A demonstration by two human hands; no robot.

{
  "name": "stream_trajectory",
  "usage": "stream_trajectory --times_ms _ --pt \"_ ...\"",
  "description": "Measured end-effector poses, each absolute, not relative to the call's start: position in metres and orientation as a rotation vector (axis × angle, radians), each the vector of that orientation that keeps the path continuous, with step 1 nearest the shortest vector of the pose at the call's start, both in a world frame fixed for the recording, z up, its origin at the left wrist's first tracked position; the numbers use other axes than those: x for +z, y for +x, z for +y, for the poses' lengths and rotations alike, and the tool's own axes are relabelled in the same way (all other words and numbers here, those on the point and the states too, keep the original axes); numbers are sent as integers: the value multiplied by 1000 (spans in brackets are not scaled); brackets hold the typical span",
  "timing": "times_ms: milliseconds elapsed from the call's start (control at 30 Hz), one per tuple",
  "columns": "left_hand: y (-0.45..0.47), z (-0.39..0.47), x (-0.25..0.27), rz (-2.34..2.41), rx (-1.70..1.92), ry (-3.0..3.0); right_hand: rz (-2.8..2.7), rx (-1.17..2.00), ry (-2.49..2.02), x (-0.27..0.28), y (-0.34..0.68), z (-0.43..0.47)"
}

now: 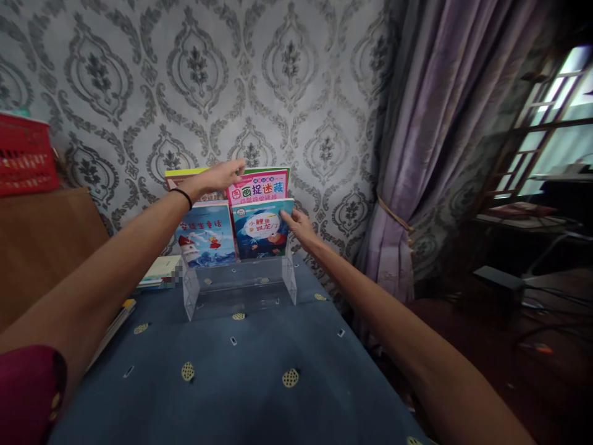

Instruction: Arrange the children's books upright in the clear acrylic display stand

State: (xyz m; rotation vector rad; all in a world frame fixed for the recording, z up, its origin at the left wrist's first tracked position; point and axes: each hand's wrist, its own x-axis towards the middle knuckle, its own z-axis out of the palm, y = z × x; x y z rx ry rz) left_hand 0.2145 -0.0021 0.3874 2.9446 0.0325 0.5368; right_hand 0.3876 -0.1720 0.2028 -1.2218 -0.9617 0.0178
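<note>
A clear acrylic book rack (241, 281) stands on the table with picture books propped in two rows. In front are a light-blue picture book (209, 235) on the left and a teal picture book (259, 228) on the right. A pink picture book (259, 187) rises behind the teal one, and a yellow-edged book (185, 176) stands at the back left. My right hand (300, 227) grips the teal book's right edge, thumb on its cover. My left hand (225, 175) reaches over the back books' top edges, fingers stretched to the right; whether it touches them is unclear.
A blue patterned cloth (236, 383) covers the table. More books (160, 271) lie stacked left of the rack. A red basket (28, 154) sits on a brown wooden cabinet (46, 241). Patterned wallpaper is behind; a purple curtain (407, 167) hangs at the right.
</note>
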Motion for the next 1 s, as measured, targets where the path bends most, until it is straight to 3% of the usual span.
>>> stream_trajectory --times_ms 600,767,1000 --pt "235 -16 359 -256 601 3265 -988 -74 -1397 184 401 -169" --pt "218 -36 348 -54 474 3415 -1000 -154 -1423 180 402 -167" --pt "217 -57 317 245 673 3513 -942 -245 -1543 177 404 -161"
